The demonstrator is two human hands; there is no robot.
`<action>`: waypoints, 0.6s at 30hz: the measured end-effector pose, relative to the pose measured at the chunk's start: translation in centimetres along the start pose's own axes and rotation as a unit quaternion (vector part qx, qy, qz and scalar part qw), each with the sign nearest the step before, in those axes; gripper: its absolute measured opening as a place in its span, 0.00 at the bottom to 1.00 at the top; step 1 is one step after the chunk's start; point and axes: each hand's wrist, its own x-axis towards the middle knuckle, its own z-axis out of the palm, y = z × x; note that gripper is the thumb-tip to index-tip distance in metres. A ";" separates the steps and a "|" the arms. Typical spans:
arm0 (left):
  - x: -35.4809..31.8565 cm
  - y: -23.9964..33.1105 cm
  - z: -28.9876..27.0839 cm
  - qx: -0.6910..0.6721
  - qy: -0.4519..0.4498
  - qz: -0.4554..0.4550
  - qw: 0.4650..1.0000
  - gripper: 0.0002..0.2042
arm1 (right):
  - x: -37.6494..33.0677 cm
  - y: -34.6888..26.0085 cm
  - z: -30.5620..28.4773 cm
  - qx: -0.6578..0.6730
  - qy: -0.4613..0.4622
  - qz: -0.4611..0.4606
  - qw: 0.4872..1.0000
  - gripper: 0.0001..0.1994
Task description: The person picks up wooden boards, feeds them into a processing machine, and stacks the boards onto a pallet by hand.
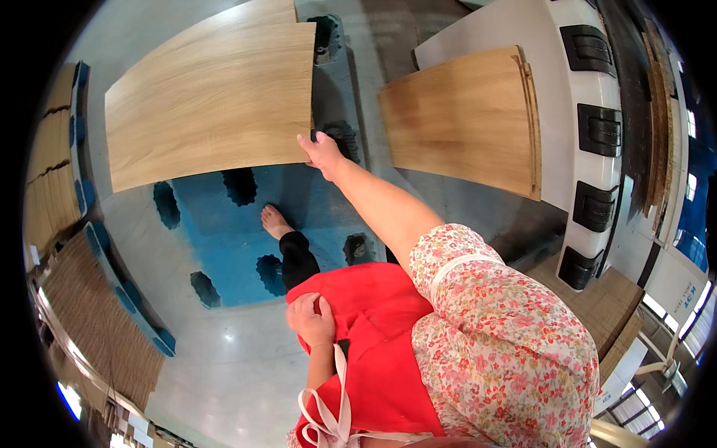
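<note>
My right hand grips the near right corner of a large light wood-grain board, its thumb by the top face and its other fingers partly hidden at the edge. Another board edge shows behind this one at the far side. The board lies over a blue plastic pallet with dark jagged holes. Bent in beside my body, my left hand rests against the red apron with nothing visible in it. Its fingers are loosely bent and partly out of sight.
At right, more wood-grain boards lie stacked beside a white machine side with black fittings. Stacked panels and blue pallet edges line the left. My bare foot is on the blue pallet, between its holes.
</note>
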 end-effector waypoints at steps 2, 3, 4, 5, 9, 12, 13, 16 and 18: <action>-0.1 0.2 -0.1 -0.003 0.003 0.007 1.000 0.06 | 0.3 -0.4 1.0 0.022 -0.010 -0.003 1.000 0.23; -0.1 0.4 -0.2 0.000 0.000 0.003 1.000 0.06 | 0.1 -0.4 1.3 0.009 0.015 -0.004 1.000 0.23; 0.0 0.5 -0.2 0.002 -0.003 0.000 1.000 0.06 | 0.0 -0.6 1.6 -0.005 0.040 -0.005 0.999 0.22; 0.1 0.5 -0.3 0.006 -0.001 0.004 1.000 0.06 | -0.5 -0.7 1.7 0.000 0.039 -0.008 0.999 0.22; -0.6 0.4 -0.1 -0.001 -0.005 -0.019 1.000 0.05 | -6.6 -0.3 1.0 0.003 -0.061 0.057 0.997 0.23; 0.9 -1.0 0.3 -0.066 -0.055 -0.095 0.992 0.06 | -11.2 -0.7 -0.3 0.008 -0.097 0.117 0.988 0.24; 1.6 -1.5 0.5 -0.124 -0.108 -0.175 0.971 0.09 | -12.8 -1.0 -0.8 0.013 -0.088 0.146 0.985 0.24; 3.8 -2.7 0.0 -0.407 0.007 -0.342 0.847 0.26 | -17.0 -1.2 -3.0 0.011 -0.153 0.172 0.973 0.23; 6.4 -4.1 -1.0 -0.520 0.023 -0.382 0.764 0.34 | -19.9 -1.8 -4.0 0.011 -0.146 0.171 0.974 0.22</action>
